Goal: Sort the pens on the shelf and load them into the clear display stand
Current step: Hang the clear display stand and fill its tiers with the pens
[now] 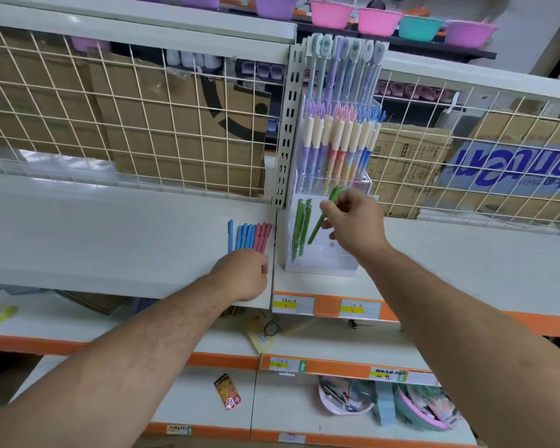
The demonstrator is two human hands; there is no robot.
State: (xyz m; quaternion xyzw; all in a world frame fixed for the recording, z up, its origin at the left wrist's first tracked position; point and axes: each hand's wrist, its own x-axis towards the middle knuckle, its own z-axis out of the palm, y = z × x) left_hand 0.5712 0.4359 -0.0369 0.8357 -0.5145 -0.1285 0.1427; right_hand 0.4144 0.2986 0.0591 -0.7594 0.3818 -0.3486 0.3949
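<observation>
A clear display stand [333,263] stands on the white shelf [110,240], just right of the slotted upright. Its upper tiers hold several pastel pens [340,137]. Two green pens [299,227] stand in its front lower tier. My right hand [356,224] pinches a third green pen [320,218], tilted, over that front tier. Several blue pens [241,236] and three pink pens [262,236] lie side by side on the shelf left of the stand. My left hand [243,276] rests at their near ends with fingers curled; whether it grips any I cannot tell.
A wire grid [110,118] backs the shelf, with cardboard boxes [175,124] behind it. Coloured plastic bowls [379,21] sit on the top shelf. Lower shelves with orange price strips [324,305] hold a snack packet [228,391] and baskets of small goods [346,396].
</observation>
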